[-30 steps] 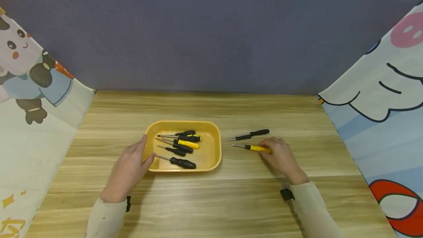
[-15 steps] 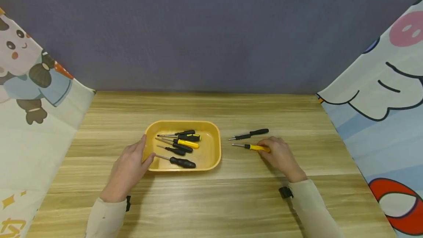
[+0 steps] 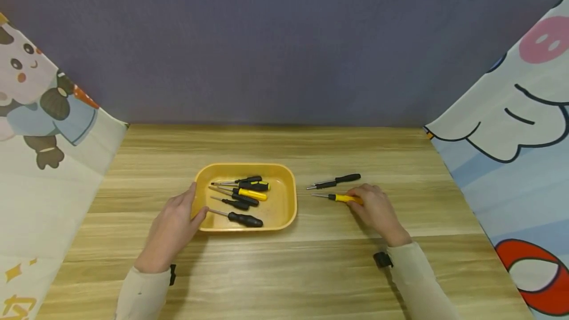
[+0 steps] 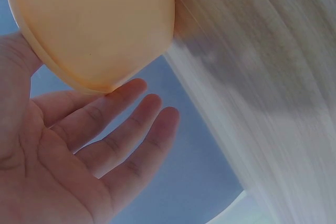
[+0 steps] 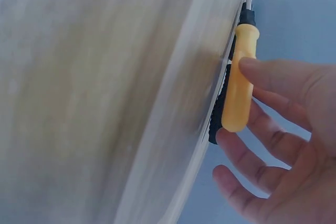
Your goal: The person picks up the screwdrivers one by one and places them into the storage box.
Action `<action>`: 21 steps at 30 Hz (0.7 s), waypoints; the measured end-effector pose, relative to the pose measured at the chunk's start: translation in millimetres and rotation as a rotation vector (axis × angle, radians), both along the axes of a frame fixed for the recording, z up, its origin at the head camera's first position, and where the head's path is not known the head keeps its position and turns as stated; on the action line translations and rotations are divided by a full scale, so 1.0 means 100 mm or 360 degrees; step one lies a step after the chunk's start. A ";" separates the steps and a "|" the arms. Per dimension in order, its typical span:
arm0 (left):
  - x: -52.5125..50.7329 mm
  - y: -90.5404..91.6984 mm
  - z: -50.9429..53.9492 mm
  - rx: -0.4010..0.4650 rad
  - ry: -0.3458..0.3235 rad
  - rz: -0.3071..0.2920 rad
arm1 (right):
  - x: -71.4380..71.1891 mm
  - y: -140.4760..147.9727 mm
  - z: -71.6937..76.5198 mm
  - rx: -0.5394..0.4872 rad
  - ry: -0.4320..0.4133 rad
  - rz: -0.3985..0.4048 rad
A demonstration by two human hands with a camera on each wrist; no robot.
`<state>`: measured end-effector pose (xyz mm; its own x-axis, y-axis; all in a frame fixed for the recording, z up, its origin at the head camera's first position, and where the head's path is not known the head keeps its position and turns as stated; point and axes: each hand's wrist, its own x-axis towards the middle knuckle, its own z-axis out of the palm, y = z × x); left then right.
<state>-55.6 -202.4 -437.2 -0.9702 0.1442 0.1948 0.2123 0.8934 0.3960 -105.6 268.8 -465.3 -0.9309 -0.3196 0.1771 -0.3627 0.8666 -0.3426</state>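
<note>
My left hand (image 3: pixel 171 226) holds the left end of a yellow plastic tray (image 3: pixel 284 219), thumb at the near corner and fingers along the outside. In the left wrist view the tray (image 4: pixel 94 24) sits between thumb and fingers. Several screwdrivers lie inside, among them a large black one (image 3: pixel 245 219) and a yellow-handled one (image 3: pixel 252 194). To the right of the tray, my right hand (image 3: pixel 375 209) pinches the yellow handle of a screwdriver (image 5: pixel 241 93) between thumb and fingers. Its shaft points left, low over the table or on it; I cannot tell which.
Just beyond the held screwdriver lie black-handled screwdrivers (image 3: pixel 348 178) close together on the wood-grain table (image 3: pixel 284 275). A dark grey panel (image 3: pixel 284 43) stands at the back. Cartoon-printed panels (image 3: pixel 524 127) flank the table on both sides.
</note>
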 end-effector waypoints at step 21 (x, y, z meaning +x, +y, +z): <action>0.00 -0.01 -0.03 0.0013 0.0073 -0.0019 | -0.08 -0.37 0.50 -0.0131 0.0217 0.0092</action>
